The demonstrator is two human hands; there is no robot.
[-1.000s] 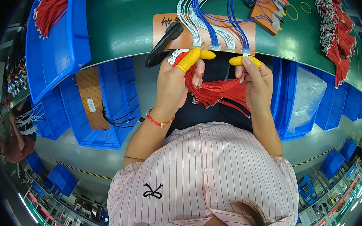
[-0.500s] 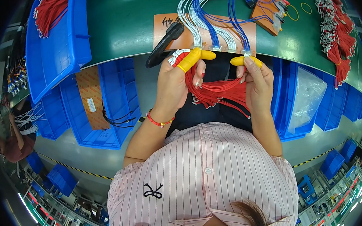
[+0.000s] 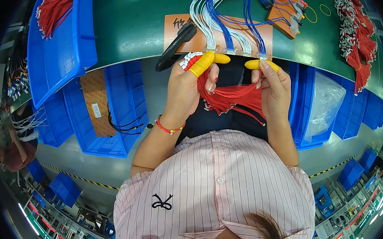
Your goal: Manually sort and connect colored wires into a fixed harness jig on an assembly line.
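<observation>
My left hand (image 3: 182, 88) is closed around a bundle of red wires (image 3: 239, 95), whose white plugs (image 3: 189, 59) stick out above its thumb. Yellow cots cover fingers on both hands. My right hand (image 3: 274, 86) pinches at the table edge, its fingertips right against a small white connector (image 3: 262, 56); whatever lies between them is too small to make out. Blue wires (image 3: 253, 29) run up from that connector. White wires (image 3: 199, 22) lead to other connectors along the edge of an orange board (image 3: 174, 37). The red bundle hangs between my hands, over my lap.
A black curved handle-like piece (image 3: 172, 50) lies left of the board. An orange block (image 3: 282, 15) with small parts sits to the right, near yellow rings (image 3: 310, 15). Red wire bundles (image 3: 356, 39) hang far right. Blue bins (image 3: 88, 51) stand at left and under the green table (image 3: 134, 16).
Almost nothing differs. Both hands, the board and the wires appear shifted very slightly to the right in the picture; both grips look the same.
</observation>
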